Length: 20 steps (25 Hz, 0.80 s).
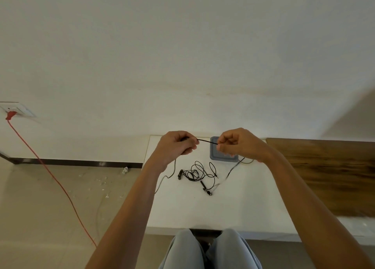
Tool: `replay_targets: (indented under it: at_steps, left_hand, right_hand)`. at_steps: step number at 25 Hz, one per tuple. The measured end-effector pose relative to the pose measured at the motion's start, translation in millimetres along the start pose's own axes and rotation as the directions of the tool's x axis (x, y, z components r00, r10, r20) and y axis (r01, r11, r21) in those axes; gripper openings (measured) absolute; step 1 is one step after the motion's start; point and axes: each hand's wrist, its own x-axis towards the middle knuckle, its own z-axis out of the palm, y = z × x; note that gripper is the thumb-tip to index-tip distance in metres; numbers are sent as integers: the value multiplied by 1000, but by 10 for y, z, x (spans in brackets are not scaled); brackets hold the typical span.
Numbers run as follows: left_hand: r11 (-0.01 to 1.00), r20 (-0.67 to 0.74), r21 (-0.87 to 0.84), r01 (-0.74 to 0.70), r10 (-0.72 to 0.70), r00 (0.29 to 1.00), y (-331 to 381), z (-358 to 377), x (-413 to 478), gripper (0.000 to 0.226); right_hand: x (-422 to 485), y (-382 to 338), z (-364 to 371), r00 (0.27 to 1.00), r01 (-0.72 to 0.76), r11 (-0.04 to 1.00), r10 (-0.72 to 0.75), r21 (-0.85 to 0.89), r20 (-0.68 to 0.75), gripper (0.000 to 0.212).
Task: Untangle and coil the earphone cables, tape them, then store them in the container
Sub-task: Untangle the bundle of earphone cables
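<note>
Aloft, left hand and right hand pinching cable taut, tangled earphones below, container at far edge of table

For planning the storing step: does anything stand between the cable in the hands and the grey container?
Nothing visible does. The left hand and right hand hold the cable stretched just in front of the container; the tangled earphones lie nearer the person.

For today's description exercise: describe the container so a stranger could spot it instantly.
Start at the white table. At its far edge, partly behind the right hand, sits the container. It is the only grey, square, rimmed thing there; its neighbours are thin black earphone cables.
</note>
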Motion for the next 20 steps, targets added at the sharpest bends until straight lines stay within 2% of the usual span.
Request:
replay_targets:
  at_steps: [3,5,6,9,10,12,14,15,18,20]
  left_hand:
    - [997,-198,-78,16,-31,980,-69,-174,13,15]
    - [999,-265,8,50,-46,963,-142,-286,12,14]
    - [991,-273,109,79,-47,961,-177,-319,8,14]
    - [895,-170,410,176,-115,979,-236,-298,2,16]
    - [871,-105,451,195,-165,981,-251,-264,9,17]
    - [837,25,514,185,-231,973,-291,-174,29,35]
    - [867,100,489,101,-170,980,-301,-36,40,53]
    - [898,127,437,40,-106,986,-290,42,44,54]
    - [956,233,269,-115,51,971,-240,253,74,34]
    - [967,253,220,-127,70,965,-233,314,98,28]
  right_hand:
    - [-81,192,-133,998,-53,998,54,43,-11,7]
    - [-150,244,-203,995,-86,990,92,115,-43,8]
    - [-177,248,-214,992,-95,985,105,141,-66,10]
    - [-163,264,-169,992,-66,976,88,206,-96,11]
    - [-143,260,-135,994,-50,974,71,219,-85,12]
    - [-102,224,-53,997,-40,972,54,233,-54,17]
    - [-70,158,22,998,-45,969,53,244,-25,17]
    - [-60,125,58,999,-50,967,54,249,-8,15]
    - [-36,69,136,997,-72,962,59,264,59,16]
    - [-30,40,157,994,-88,957,67,275,87,14]
